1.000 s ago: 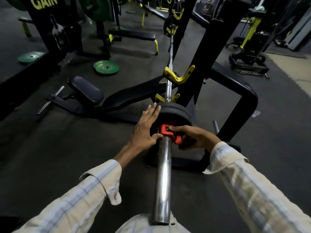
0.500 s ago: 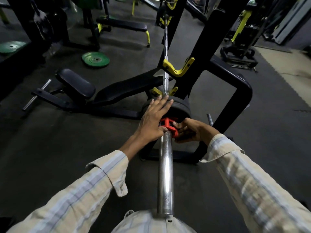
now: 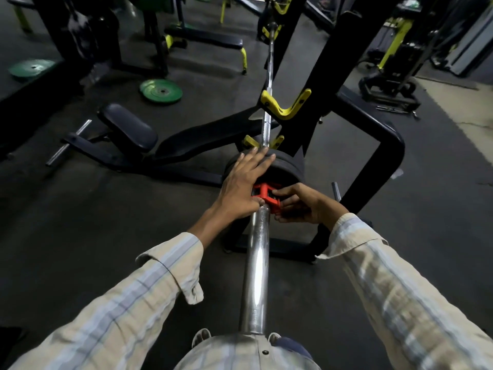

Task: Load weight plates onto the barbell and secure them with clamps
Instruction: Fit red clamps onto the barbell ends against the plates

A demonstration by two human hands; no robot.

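Note:
The chrome barbell [image 3: 255,268] runs away from me onto yellow rack hooks [image 3: 282,106]. Black weight plates [image 3: 289,166] sit on its sleeve. A red clamp [image 3: 264,194] is on the sleeve, pressed against the outer plate. My left hand [image 3: 242,186] lies flat with fingers spread on the plate face, its thumb touching the clamp. My right hand [image 3: 304,205] pinches the clamp's right side between thumb and fingers.
A black bench [image 3: 128,129] lies left of the rack. Green plates [image 3: 161,90] lie on the dark floor, and another green plate [image 3: 30,68] lies at the far left. The rack's black frame [image 3: 384,156] stands to the right. More benches and machines fill the background.
My left hand has slid further up over the plate face. My right hand has stayed on the clamp. The view has tilted down and moved closer.

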